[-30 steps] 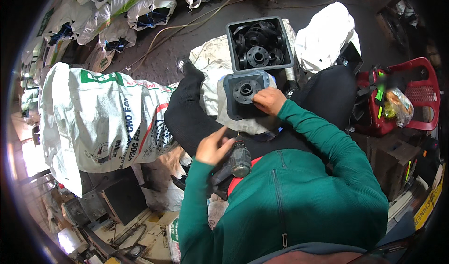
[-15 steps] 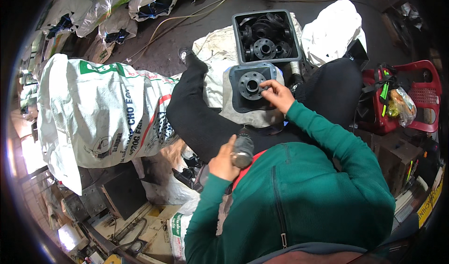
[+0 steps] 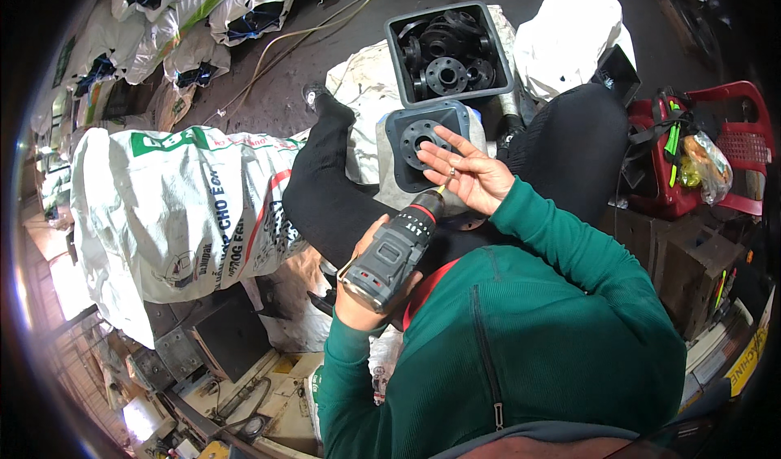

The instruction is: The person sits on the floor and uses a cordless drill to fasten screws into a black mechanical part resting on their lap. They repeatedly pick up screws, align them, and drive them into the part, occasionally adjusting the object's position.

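My left hand (image 3: 365, 298) is wrapped round a black and grey cordless drill (image 3: 392, 253) with a red ring at its chuck. From the chuck a thin bit (image 3: 444, 184) points up and to the right, its tip beside the fingers of my right hand. My right hand (image 3: 468, 171) is turned palm up with its fingers stretched out; whether anything tiny lies at the bit's tip is too small to tell. Just beyond those fingers, a dark round metal flange (image 3: 412, 143) with a ring of holes rests on a dark square tray (image 3: 404, 179), partly covered by the fingertips.
Behind the tray stands a grey bin (image 3: 394, 52) heaped with similar dark flanges. A large white printed sack (image 3: 179, 215) lies at the left, more sacks beyond it. At the right are a white bag (image 3: 561, 40) and a red plastic chair (image 3: 744, 146) with items on it.
My left hand has raised the drill and swung its front up toward my right hand. My right hand has left the flange's edge, drawn nearer and spread its fingers palm up.
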`<state>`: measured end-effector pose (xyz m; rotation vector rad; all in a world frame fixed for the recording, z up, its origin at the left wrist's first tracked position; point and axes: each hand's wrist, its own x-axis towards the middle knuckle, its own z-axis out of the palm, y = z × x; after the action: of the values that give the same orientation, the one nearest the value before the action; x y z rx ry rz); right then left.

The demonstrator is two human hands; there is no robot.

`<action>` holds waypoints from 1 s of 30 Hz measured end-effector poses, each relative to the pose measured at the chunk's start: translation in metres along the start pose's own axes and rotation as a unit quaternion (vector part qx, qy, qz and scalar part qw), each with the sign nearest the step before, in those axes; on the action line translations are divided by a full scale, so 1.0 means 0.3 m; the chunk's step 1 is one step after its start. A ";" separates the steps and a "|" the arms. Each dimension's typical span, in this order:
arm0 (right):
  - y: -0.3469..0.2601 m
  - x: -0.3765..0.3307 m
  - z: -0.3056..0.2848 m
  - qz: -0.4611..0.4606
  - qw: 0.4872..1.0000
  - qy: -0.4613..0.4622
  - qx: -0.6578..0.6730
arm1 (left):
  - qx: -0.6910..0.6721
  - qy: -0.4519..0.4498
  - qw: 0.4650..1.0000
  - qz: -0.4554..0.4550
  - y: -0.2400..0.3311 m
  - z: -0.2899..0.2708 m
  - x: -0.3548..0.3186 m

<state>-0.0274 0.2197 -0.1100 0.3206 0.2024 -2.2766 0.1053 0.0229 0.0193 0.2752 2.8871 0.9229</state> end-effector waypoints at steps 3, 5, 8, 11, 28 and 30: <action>0.007 -0.003 -0.002 -0.006 1.000 0.004 0.000 | -0.018 0.008 1.000 -0.015 -0.005 0.015 -0.003; 0.021 -0.002 -0.007 -0.005 1.000 0.011 0.018 | -0.044 0.005 0.999 -0.025 -0.012 0.022 -0.007; 0.036 0.005 -0.016 -0.014 0.999 0.023 0.034 | -0.101 0.004 0.993 -0.061 -0.018 0.027 -0.007; 0.046 0.009 -0.021 -0.020 0.998 0.041 0.034 | -0.045 0.006 0.999 -0.026 -0.012 0.023 0.001; 0.019 0.039 -0.015 0.035 0.992 0.116 -0.032 | -0.073 -0.015 0.995 -0.068 0.039 -0.039 0.086; 0.015 0.033 -0.025 0.032 0.988 0.140 -0.060 | -0.083 -0.027 0.994 -0.066 0.035 -0.047 0.108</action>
<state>-0.0291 0.2117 -0.1203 0.5759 0.4638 -2.1384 0.0731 0.0299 0.0357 0.0931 2.7214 1.1051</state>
